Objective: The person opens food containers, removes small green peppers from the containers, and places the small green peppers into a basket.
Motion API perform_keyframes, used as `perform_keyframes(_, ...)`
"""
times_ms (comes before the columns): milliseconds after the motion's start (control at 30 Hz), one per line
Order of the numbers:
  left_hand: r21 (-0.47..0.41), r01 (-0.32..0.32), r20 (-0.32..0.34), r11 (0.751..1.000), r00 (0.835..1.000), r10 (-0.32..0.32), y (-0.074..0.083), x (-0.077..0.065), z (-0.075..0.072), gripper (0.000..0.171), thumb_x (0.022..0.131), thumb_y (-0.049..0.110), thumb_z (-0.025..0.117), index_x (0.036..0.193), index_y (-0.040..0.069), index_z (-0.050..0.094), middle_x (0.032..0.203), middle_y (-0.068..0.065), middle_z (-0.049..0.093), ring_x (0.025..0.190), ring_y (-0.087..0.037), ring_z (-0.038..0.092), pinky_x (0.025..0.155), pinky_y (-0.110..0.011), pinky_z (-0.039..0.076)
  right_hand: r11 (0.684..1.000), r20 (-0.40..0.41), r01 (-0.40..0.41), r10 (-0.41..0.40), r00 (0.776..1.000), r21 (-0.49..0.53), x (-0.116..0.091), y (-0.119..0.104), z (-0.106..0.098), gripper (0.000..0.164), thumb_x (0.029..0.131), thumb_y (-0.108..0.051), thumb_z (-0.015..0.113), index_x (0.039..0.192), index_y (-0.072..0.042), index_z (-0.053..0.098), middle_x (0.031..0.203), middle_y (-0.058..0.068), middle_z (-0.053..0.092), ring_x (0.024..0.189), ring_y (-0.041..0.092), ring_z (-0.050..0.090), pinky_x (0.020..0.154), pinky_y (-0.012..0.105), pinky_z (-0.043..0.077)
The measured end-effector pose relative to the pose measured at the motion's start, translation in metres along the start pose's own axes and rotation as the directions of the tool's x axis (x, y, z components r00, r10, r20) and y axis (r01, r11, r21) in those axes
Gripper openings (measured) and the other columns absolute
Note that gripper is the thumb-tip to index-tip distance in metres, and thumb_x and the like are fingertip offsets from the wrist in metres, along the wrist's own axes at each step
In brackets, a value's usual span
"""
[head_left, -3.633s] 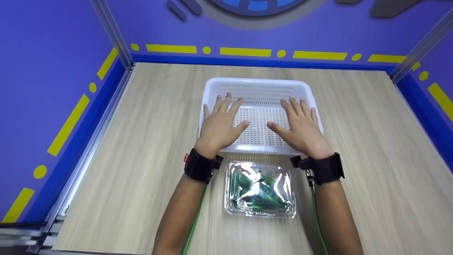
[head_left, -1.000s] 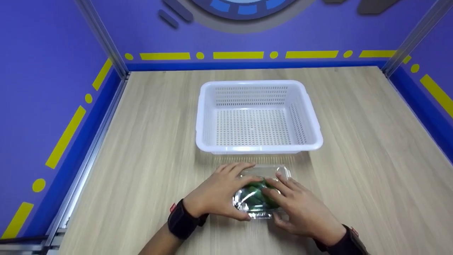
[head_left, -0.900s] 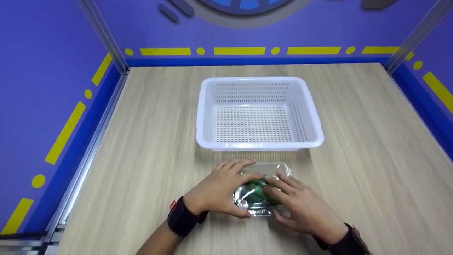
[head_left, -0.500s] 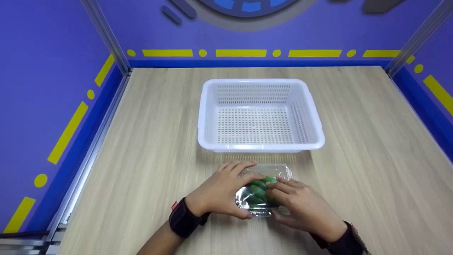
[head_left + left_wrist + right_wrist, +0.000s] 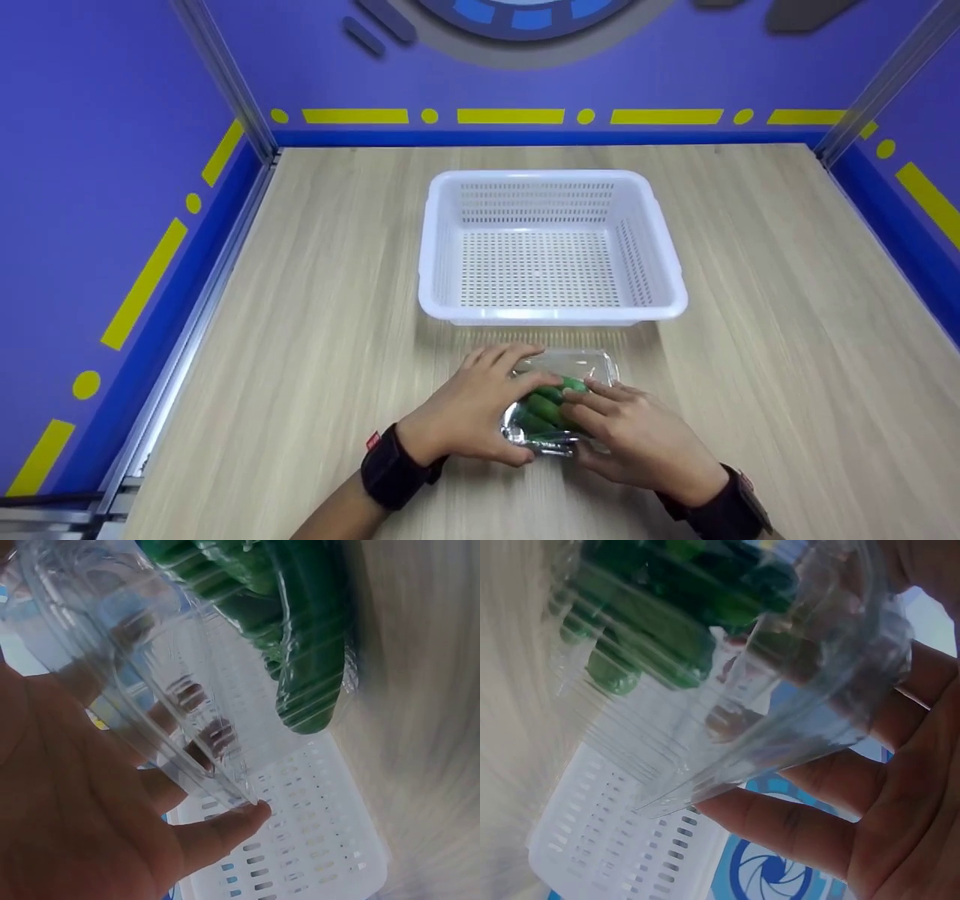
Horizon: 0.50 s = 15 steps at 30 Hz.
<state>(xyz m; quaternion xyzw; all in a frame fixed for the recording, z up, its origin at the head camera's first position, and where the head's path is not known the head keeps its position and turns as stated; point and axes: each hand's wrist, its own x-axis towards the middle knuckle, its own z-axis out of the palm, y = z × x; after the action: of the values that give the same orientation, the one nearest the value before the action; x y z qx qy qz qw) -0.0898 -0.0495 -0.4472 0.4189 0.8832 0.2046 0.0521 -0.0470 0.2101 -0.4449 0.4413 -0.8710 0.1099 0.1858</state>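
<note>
Head: your left hand (image 5: 472, 412) and right hand (image 5: 641, 435) are gripping the clear box (image 5: 574, 361) at both sides, in front of the white basket (image 5: 551, 314). Left wrist: glossy green vegetables (image 5: 311, 652) (smooth, rounded ends) are showing through. Right wrist: the box is showing fine ribs, fingers (image 5: 784, 826) curling around it.

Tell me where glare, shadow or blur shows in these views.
Head view: bright glints on the clear plastic clamshell, soft shadow under the white perforated basket; left wrist view: wood-grain tabletop smeared, cucumbers crisper; right wrist view: tabletop blurred too.
</note>
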Motion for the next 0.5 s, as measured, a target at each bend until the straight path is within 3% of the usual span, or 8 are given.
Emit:
perform_keyframes(300,0.026,-0.028,0.026,0.999,0.999,0.027,-0.002,-0.005,-0.009,0.1,0.063,0.067,0.085,0.15,0.041,0.044,0.166,-0.003,0.029,0.15,-0.025,0.032,0.118,-0.053,0.032,0.991,0.068,-0.073,0.066,0.995,0.109,-0.012,0.003,-0.007,0.048,0.079,-0.031,0.085,0.12,-0.016,0.068,0.134,0.002,0.066,0.126,0.032,0.062,0.096,0.046,0.055)
perform_keyframes(500,0.035,-0.049,0.026,0.998,0.998,0.048,-0.004,-0.006,-0.007,0.1,0.063,0.066,0.085,0.15,0.042,0.044,0.166,-0.002,0.029,0.149,-0.025,0.033,0.117,-0.053,0.034,0.985,0.118,-0.099,0.082,0.99,0.142,-0.02,0.004,-0.012,0.055,0.075,-0.033,0.089,0.124,-0.018,0.068,0.142,0.002,0.061,0.133,0.029,0.057,0.098,0.046,0.055)
